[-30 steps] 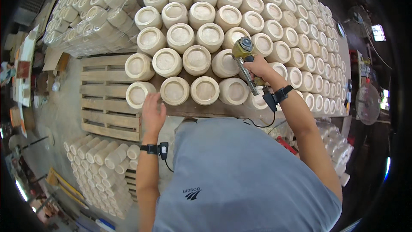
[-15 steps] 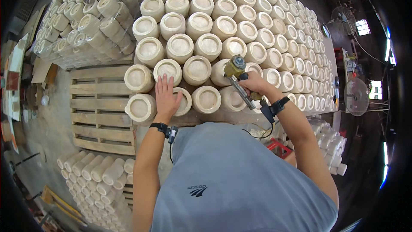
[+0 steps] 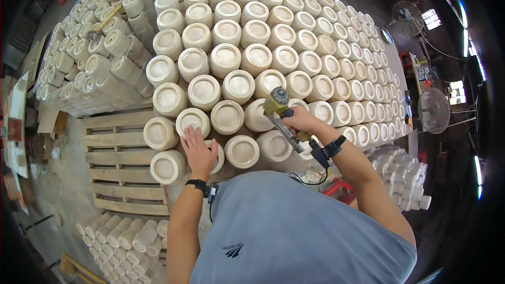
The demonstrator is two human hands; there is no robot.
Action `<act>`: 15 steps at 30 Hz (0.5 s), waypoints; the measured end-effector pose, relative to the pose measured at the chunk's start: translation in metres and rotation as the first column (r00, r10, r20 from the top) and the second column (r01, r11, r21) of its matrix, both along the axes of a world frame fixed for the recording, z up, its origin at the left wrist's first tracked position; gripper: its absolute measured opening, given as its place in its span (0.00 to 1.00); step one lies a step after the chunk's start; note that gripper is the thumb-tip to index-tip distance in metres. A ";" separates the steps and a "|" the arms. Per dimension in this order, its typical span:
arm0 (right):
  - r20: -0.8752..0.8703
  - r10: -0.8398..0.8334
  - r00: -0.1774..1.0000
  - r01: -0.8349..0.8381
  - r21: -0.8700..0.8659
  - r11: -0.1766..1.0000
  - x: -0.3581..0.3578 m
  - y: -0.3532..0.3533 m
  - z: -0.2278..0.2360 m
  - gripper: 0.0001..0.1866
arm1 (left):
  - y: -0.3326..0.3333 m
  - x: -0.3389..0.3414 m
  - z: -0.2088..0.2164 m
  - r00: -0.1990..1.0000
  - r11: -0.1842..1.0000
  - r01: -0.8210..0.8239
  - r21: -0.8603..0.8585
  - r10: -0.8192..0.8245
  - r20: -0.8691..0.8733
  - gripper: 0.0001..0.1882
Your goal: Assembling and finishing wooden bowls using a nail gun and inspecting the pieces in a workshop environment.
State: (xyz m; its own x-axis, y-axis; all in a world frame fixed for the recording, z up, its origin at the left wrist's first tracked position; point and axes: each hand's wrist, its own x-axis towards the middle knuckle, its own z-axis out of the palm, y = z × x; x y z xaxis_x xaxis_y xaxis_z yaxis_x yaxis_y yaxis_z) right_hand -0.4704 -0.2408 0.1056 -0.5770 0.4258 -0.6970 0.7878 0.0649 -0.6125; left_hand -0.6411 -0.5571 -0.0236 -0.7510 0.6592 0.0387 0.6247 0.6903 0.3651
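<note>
In my right hand (image 3: 303,121) is a nail gun (image 3: 277,105) with a yellow-green head and a long silver magazine, gripped by its handle above the front rows of pale round wooden pots. My left hand (image 3: 199,152) lies with fingers spread on the near rim of one wooden pot (image 3: 193,119). Its palm and thumb partly cover another pot (image 3: 218,159) in the front row. Each pot shows a round recessed face turned upward. Between the hands stand a further pot (image 3: 242,151) and one (image 3: 274,145) just left of the magazine.
A slatted wooden pallet (image 3: 126,140) lies on the floor at left. Behind it is a wrapped stack of pots (image 3: 79,76) with a hammer (image 3: 105,23) on top. More wooden pieces (image 3: 126,236) are stacked at lower left. Standing fans (image 3: 434,110) and a red stool (image 3: 342,190) are at right.
The view has shifted, so the pots appear lower and slightly left. Both hands keep about the same places over the pots, the nail gun still in the right one.
</note>
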 end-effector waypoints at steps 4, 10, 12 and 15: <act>-0.105 -0.135 0.985 0.145 0.094 0.985 -0.013 0.050 -0.002 0.09 | 0.003 0.002 0.004 0.999 0.999 -0.001 -0.048 -0.001 -0.051 0.39; 0.032 -0.082 0.996 0.074 0.196 0.978 -0.037 0.108 -0.016 0.11 | 0.002 0.001 0.003 1.000 0.996 0.004 -0.086 -0.006 -0.024 0.40; 0.003 -0.088 0.996 0.086 0.182 0.979 -0.037 0.111 -0.014 0.11 | 0.002 0.001 0.003 1.000 0.995 0.000 -0.099 -0.002 -0.025 0.40; -0.018 -0.126 0.992 0.127 0.125 0.984 -0.034 0.113 -0.016 0.12 | 0.002 0.003 0.009 1.000 0.994 0.008 -0.107 -0.009 -0.008 0.40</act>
